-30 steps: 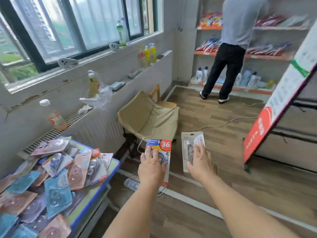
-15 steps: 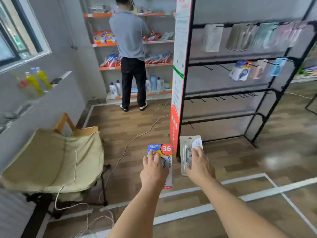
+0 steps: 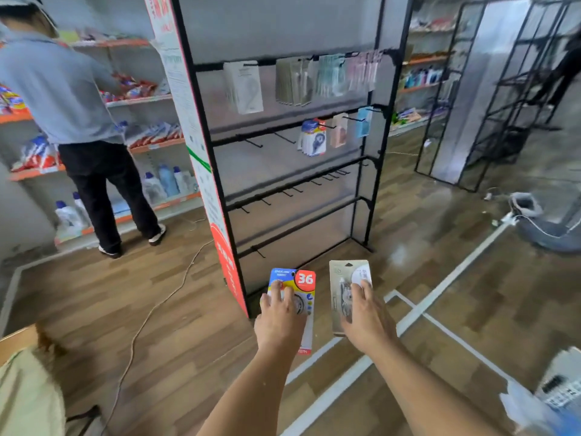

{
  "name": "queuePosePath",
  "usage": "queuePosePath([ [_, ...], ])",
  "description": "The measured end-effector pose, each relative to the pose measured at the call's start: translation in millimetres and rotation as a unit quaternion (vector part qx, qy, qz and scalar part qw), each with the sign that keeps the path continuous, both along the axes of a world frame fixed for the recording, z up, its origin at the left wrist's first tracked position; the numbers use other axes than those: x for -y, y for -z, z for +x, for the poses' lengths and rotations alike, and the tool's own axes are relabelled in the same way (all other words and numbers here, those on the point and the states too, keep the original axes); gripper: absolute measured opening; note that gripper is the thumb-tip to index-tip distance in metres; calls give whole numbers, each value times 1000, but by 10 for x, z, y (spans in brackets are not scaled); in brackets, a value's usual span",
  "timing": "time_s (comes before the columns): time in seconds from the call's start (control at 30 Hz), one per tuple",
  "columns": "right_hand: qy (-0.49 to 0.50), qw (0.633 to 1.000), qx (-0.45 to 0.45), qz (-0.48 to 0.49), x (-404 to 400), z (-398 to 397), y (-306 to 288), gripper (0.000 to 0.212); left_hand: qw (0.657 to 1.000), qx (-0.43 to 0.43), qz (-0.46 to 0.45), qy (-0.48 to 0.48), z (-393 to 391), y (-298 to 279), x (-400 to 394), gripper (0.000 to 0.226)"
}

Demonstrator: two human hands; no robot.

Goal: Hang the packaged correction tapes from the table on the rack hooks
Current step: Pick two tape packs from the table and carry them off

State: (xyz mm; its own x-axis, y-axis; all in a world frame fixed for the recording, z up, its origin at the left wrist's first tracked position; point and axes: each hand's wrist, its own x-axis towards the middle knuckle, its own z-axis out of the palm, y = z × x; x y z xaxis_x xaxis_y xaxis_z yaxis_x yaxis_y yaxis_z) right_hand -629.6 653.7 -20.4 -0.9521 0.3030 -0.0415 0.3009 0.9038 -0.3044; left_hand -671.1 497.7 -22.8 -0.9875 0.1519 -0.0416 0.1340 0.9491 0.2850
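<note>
Wooden flooring [image 3: 176,309] with white tape lines runs under a black wire rack [image 3: 283,146] standing ahead of me. Its top rail carries hung packages [image 3: 327,78], the next rail a few more [image 3: 312,138], and the lower hooks [image 3: 314,180] are bare. My left hand [image 3: 279,322] grips a blue and yellow correction tape pack [image 3: 301,284] marked 36, fingers curled over its face. My right hand [image 3: 366,316] grips a grey correction tape pack [image 3: 342,278], held just beside the first, both low in front of the rack. At left, a person [image 3: 81,127] in a grey shirt faces orange shelves [image 3: 151,143].
</note>
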Motion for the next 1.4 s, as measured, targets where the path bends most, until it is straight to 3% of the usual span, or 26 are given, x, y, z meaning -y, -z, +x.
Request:
queuePosePath([
  [0.17, 11, 1000, -19, -9, -702, -535, 2, 61, 1000, -15, -8, 15, -497, -87, -708, 47],
  [0.53, -52, 998, -37, 19, -1868, -1856, -317, 58, 999, -24, 4, -48, -1554, -374, -1776, 48],
  [1.17, -102, 982, -159, 25, -2388, -4304, -1202, 64, 988, -126, 33, -83, -3900, -1048, -2242, 52],
  [1.4, -171, 958, -230, 25, -2498, -5149, -1645, 67, 974, -175, 43, -141, -4464, -1278, -2393, 55],
])
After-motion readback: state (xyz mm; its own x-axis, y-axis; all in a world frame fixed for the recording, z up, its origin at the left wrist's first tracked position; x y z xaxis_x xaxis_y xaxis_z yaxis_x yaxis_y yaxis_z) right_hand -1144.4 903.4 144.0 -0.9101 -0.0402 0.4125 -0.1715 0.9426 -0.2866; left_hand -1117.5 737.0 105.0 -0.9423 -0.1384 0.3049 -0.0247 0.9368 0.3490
